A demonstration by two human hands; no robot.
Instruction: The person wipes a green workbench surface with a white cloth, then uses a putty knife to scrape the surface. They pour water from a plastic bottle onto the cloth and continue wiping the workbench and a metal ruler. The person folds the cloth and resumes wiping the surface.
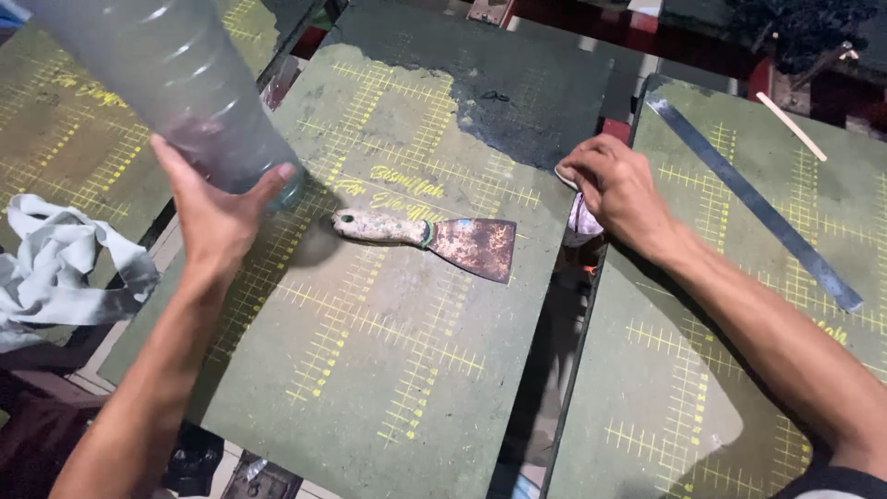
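On green gridded board [370,370]: rusty scraper [434,240]; left hand [214,217] grips ribbed plastic bottle [176,83].

Plastic bottle [166,83] runs off the top edge, blurred; the rag [582,222] mostly hides under the right hand [614,189].

1. Clear plastic bottle [176,92]: large, ribbed, see-through. It is tilted, base lowermost, with its upper part running out of view at top left. It is held above the left edge of the middle green board.
2. Small pale cloth [582,220]: whitish with a pink tinge, bunched. It lies at the gap between the middle and right boards, partly covered.
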